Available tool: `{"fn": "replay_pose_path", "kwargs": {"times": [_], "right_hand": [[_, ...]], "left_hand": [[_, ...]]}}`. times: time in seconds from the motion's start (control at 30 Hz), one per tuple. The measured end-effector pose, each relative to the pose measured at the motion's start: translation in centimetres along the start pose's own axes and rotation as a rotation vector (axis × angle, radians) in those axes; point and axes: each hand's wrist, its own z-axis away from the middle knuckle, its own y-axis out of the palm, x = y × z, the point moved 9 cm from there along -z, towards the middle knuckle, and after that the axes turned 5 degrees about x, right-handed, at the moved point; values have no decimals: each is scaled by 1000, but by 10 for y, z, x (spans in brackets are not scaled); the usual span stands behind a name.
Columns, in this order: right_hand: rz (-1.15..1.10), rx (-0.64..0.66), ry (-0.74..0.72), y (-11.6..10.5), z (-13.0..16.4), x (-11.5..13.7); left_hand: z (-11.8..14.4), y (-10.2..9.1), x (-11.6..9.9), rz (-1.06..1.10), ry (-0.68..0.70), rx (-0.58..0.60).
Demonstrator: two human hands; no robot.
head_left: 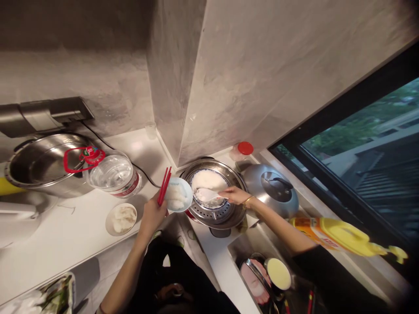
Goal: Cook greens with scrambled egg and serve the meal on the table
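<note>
A: Eyes on the small bowl [178, 194]. It's up off the counter, held just left of the steamer pot [214, 194], and there's already a mound of white rice in it.

B: Who's got it?

A: The left hand [153, 213], clamped on the bowl's near rim, and the same grip pins a pair of red chopsticks [164, 185] standing up beside it. The right hand [235, 195] is closed round a white rice paddle [207, 195], blade resting on the rice dish [207, 181] inside the pot.

B: So how far along is the serving?

A: Partway, I'd judge. Rice in the held bowl, another filled bowl [121, 219] already sitting on the counter [65, 231] to the left, and plenty of rice left in the dish.

B: And around them?

A: The pot's lid [271, 189] lies off to the right, a red-capped jar [244, 149] behind it. Far left, a big steel basin [46, 165] and a large water bottle [113, 174]. Near right, a yellow bottle [340, 235] beside the sink [268, 270], with dishes in it.
</note>
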Motion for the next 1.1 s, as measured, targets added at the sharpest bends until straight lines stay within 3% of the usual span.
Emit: {"fn": "replay_pose_path", "kwargs": {"times": [0.13, 0.23, 0.3, 0.37, 0.43, 0.5, 0.6, 0.67, 0.77, 0.87, 0.97, 1.1], "right_hand": [[2, -65, -173, -17, 23, 11], [199, -322, -428, -24, 63, 44], [491, -548, -567, -11, 97, 69], [848, -714, -648, 17, 122, 88], [1108, -818, -680, 43, 136, 97], [1193, -874, -698, 56, 144, 99], [1121, -779, -778, 62, 147, 95], [963, -733, -803, 52, 149, 90], [708, -802, -595, 9, 144, 72], [666, -673, -355, -15, 118, 48], [685, -446, -312, -10, 87, 37], [721, -339, -310, 0, 59, 37]], "left_hand": [[-7, 9, -12, 32, 27, 5], [-13, 24, -23, 105, 36, 47], [-16, 36, -30, 166, 50, 85], [-17, 46, -36, 217, 68, 114], [-16, 52, -39, 260, 73, 131], [-14, 55, -40, 299, 75, 145], [-12, 53, -41, 320, 101, 117], [-10, 49, -41, 314, 118, 89], [-8, 41, -30, 311, 92, 68], [-6, 27, -4, 294, 27, 16], [-3, 10, 26, 281, -44, -45], [-1, -4, 49, 277, -81, -92]]}}
